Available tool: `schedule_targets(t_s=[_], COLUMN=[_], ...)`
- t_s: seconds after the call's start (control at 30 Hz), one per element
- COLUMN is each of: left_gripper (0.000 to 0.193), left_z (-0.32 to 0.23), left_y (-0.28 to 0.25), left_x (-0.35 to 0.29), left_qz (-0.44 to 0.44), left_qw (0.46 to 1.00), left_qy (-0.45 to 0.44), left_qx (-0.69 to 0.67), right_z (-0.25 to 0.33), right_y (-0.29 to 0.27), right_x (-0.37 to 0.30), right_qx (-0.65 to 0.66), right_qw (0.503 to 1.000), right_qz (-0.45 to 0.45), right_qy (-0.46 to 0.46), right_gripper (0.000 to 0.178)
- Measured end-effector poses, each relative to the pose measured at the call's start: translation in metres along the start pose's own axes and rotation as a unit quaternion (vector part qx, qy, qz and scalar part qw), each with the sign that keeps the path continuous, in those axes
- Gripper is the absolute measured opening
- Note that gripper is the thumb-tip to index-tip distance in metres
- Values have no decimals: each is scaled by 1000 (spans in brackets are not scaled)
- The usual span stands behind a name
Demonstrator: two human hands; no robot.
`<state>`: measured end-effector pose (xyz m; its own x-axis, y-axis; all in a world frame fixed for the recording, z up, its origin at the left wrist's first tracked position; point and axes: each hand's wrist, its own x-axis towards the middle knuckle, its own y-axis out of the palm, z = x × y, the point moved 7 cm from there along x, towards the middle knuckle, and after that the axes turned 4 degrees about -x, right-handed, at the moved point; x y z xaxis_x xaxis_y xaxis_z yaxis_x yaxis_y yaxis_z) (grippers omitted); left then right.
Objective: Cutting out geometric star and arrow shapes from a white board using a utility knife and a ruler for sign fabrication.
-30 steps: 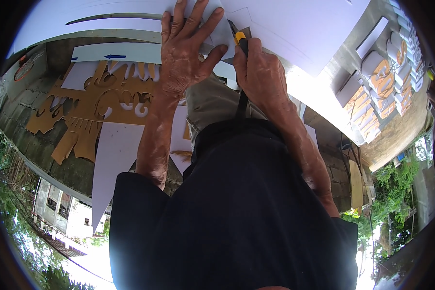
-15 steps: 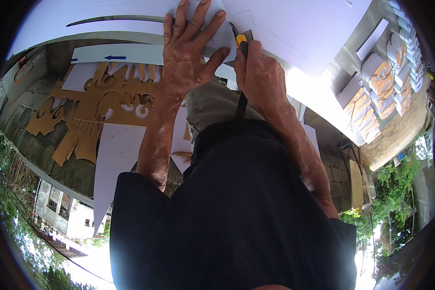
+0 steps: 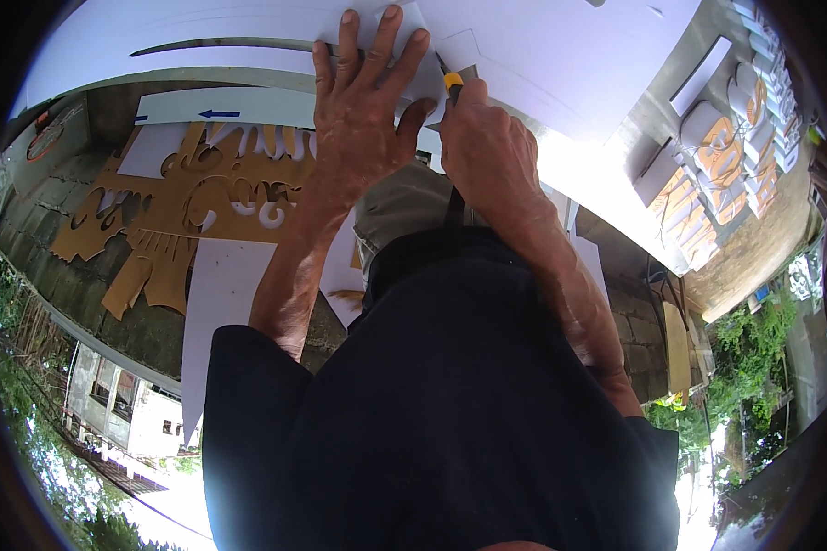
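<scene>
A large white sheet (image 3: 560, 64) with faint drawn lines lies across the far side of the view. My left hand (image 3: 369, 106) rests on its near edge, fingers spread, with nothing in its grasp. Just to the right, my right hand (image 3: 492, 147) is closed around a yellow and black utility knife (image 3: 453, 83). The knife's blade points away from me, and its tip is at the sheet close to a drawn outline. Left of my left hand, a long narrow cut-out gap (image 3: 220, 42) shows in the sheet.
Brown boards with curly cut-outs (image 3: 165, 197) and a white strip with a blue arrow (image 3: 170, 107) are at the left. Several white and orange cut pieces (image 3: 717, 147) lie at the far right. A block wall (image 3: 37, 207) runs along the left.
My right hand and the knife have shifted slightly left and nearer to me. My left hand has stayed on the sheet, its fingers shifted slightly.
</scene>
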<state>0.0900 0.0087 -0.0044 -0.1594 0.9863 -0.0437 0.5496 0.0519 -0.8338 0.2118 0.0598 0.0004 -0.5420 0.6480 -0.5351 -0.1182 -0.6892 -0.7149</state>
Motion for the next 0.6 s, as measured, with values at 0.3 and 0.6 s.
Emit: schedule_targets(t_s=[0.3, 0.6], left_gripper=[73, 74], left_z=[-1, -1], left_y=[3, 5], left_x=[-2, -2], left_qz=[14, 9], left_qw=[1000, 1000], left_qy=[-23, -21], left_qx=[-7, 1], right_z=[5, -4], right_y=[-6, 6], right_x=[1, -11], right_qx=[10, -20], right_qw=[998, 999], right_qz=[52, 33], right_qy=[26, 27], right_gripper=[18, 25])
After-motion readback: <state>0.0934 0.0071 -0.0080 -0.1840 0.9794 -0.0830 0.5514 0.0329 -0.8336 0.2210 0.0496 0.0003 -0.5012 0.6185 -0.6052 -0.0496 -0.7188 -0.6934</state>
